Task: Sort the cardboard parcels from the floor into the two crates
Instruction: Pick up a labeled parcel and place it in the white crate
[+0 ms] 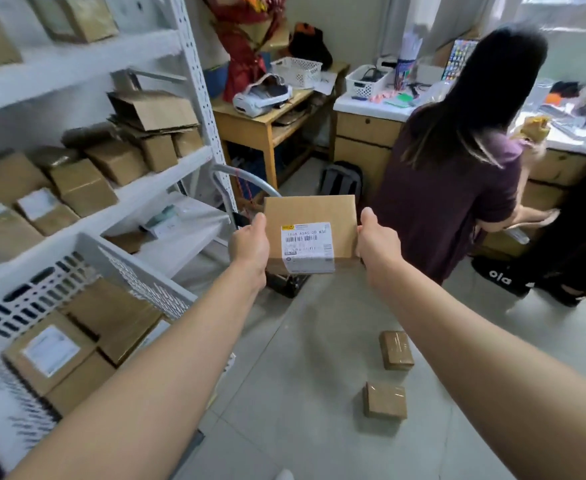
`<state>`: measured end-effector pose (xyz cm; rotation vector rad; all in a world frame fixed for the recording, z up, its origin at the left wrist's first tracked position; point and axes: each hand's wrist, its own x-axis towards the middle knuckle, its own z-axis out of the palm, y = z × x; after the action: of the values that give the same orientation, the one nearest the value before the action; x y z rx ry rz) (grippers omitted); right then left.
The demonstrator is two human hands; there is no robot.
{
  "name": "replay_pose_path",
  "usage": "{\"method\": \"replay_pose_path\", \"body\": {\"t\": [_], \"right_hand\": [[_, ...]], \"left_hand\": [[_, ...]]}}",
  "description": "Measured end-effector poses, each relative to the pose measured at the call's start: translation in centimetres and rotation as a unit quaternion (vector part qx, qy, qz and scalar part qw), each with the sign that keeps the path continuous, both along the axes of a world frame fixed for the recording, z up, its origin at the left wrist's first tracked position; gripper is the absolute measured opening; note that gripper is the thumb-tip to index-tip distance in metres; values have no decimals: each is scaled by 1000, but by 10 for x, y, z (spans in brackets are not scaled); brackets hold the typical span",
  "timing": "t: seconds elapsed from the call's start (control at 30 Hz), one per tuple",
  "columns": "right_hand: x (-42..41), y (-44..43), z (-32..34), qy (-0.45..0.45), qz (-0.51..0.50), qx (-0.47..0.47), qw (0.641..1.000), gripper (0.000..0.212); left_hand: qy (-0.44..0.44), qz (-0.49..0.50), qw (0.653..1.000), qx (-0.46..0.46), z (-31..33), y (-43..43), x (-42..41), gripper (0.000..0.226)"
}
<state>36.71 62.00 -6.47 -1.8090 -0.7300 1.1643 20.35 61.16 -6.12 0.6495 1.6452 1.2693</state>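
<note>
Head view, the only one: cardboard parcel (310, 220) is held up at arm's length between both hands, above the floor (284, 427) and clear of it. The left hand (250, 242) grips its left edge and the right hand (376, 242) its right edge, thumbs on the near face and fingers hidden behind. The shipping label (307, 244) faces the camera, probably so it can be read to decide where the parcel goes. A white crate (76, 258) stands at the floor's left edge, beside the shelves (76, 64), and already holds packed parcels (50, 351). A second crate does not show. Two small parcels (396, 349) lie on the open floor under the right forearm, well apart from the crate and not yet sorted. A person in a dark top (457, 168) stands beyond, facing a tabletop (364, 102).
</note>
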Motion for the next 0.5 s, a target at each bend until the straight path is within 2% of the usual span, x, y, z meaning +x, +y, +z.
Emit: {"method": "replay_pose_path", "body": {"t": [0.17,0.27,0.4,0.5], "right_hand": [[-29,-10,15,2,74,26,997,57],[-50,-16,20,35,111,18,993,63],[-82,-27,26,52,180,4,982,72],[-111,-36,28,63,225,-2,972,70]], "left_hand": [[-35,83,996,-6,15,-39,-30,42],[-69,135,989,3,23,-64,-47,47],[-84,186,979,3,27,-100,-75,32],[-98,218,971,13,32,-124,-94,17]]}}
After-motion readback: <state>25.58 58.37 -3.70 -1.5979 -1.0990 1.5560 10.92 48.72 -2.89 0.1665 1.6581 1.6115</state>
